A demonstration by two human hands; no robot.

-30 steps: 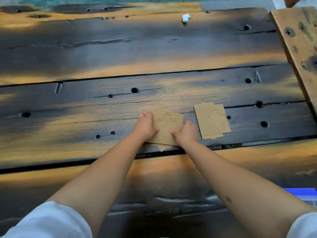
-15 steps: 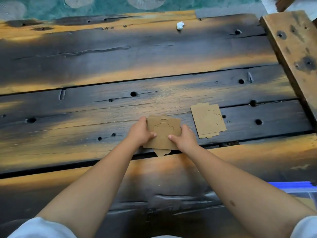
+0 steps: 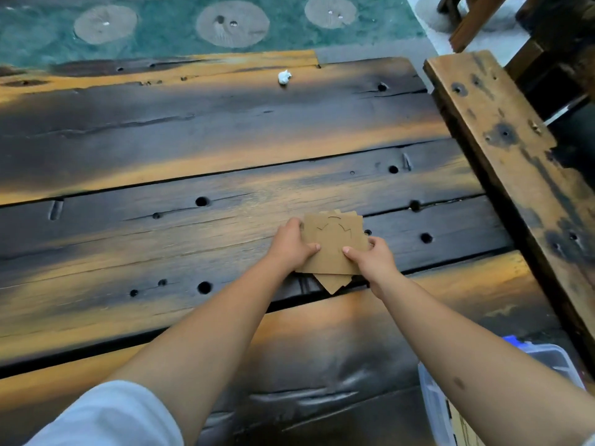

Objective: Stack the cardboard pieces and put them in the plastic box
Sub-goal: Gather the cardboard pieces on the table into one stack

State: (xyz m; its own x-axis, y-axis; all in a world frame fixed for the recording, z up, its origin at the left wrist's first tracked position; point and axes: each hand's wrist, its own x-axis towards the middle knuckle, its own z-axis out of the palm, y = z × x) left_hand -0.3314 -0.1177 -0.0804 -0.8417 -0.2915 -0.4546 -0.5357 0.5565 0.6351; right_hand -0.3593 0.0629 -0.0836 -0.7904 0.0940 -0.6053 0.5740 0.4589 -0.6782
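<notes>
Both hands' grip around cardboard pieces

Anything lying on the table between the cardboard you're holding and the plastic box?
No. In the head view, only bare dark wood of the table lies between the cardboard stack and the plastic box, though the right forearm crosses over part of that stretch.

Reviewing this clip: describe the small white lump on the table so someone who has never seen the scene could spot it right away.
Start at the dark, scorched-looking wooden table and follow it to its far edge, where it meets the green patterned floor. The white crumpled lump sits there alone, right of centre, far from both hands. It is the only white thing on the wood; the cardboard pieces are brown and flat.
</notes>
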